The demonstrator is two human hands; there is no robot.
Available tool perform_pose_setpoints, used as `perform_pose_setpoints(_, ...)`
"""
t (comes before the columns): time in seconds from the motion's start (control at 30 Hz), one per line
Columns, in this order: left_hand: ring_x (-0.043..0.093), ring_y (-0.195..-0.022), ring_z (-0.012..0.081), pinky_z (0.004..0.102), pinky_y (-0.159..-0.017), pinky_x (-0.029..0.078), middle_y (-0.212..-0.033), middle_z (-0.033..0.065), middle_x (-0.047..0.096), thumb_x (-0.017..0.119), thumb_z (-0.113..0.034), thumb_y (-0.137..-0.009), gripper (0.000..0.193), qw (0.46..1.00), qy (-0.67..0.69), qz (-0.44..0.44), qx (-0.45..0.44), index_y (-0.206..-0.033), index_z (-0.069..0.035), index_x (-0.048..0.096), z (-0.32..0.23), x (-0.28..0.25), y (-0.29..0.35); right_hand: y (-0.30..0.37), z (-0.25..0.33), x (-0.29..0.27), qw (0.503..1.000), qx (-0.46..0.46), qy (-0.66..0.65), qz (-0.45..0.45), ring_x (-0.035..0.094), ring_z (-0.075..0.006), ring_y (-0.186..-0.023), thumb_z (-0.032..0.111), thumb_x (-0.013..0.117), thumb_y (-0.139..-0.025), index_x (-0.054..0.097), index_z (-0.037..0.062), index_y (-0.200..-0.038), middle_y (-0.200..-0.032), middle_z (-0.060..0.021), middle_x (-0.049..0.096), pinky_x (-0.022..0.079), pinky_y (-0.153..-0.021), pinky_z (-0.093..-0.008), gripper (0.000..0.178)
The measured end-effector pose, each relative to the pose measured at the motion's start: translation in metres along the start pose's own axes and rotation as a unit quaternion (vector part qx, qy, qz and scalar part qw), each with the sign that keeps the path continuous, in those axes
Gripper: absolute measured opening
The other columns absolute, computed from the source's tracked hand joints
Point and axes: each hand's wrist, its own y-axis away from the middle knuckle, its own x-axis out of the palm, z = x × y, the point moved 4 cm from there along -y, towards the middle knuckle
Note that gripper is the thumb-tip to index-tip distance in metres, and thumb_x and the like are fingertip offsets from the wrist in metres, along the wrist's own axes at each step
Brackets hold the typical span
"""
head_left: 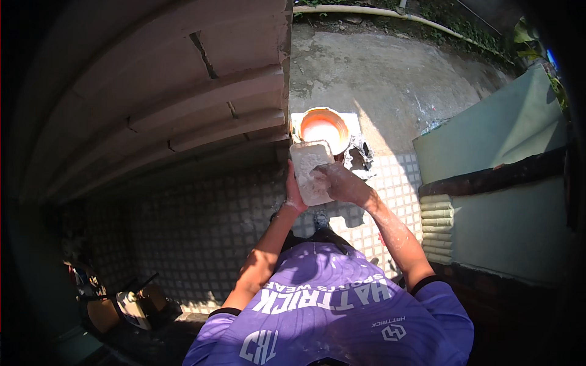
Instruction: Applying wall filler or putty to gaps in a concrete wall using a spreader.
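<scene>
White rectangular, round-cornered tray (314,200), apparently plastic and coated with whitish powder or paste, held in front of the person's body near the centre of the head view. The left hand (295,190) lies along the tray's left side, its fingers clamped on the edge; the part beneath the tray is hidden. The right hand (343,182), dusted with white, reaches over the right side, its fingers bent over the whitish contents; whether they are together on anything cannot be told.

Just beyond the tray, partly overlapped by it in this view, stands a round orange bucket (323,113) with whitish contents. A crumpled black-and-white sheet-like item (360,154) lies just beside the bucket, to its right. Below extends a floor of small pale square tiles (390,174), part sunlit, part shaded; grey concrete ground (378,64) lies farther off, and a pale green panel (497,116) rises at right.
</scene>
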Motion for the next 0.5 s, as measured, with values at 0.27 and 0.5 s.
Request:
perform_pose_setpoints(0.27,0.054,-0.121,0.0307,0.0457,-0.103,0.043,-0.134,0.0128,0.055,0.031,-0.076,-0.088,0.086,1.000,-0.008,-0.025,-0.009,-0.140,-0.009,0.045,-0.006,-0.001,0.006,-0.007,-0.015,0.034,0.990,-0.021,0.016,-0.136,0.064,-0.0372,-0.097,-0.007,0.059,-0.076,0.066,0.0000,-0.107,-0.100,-0.0212,0.067,0.051,-0.084,-0.0415,0.032)
perform_pose_setpoints(0.5,0.051,-0.124,0.0299,0.0464,-0.106,0.041,-0.137,0.0111,0.052,0.036,-0.074,-0.089,0.081,0.999,0.008,-0.040,-0.023,-0.141,-0.013,0.044,-0.006,-0.007,0.017,-0.027,0.011,0.031,0.985,0.031,0.027,-0.169,0.063,-0.0388,-0.099,-0.002,0.058,-0.080,0.066,0.0015,-0.110,-0.106,-0.0222,0.066,0.049,-0.088,-0.0439,0.032)
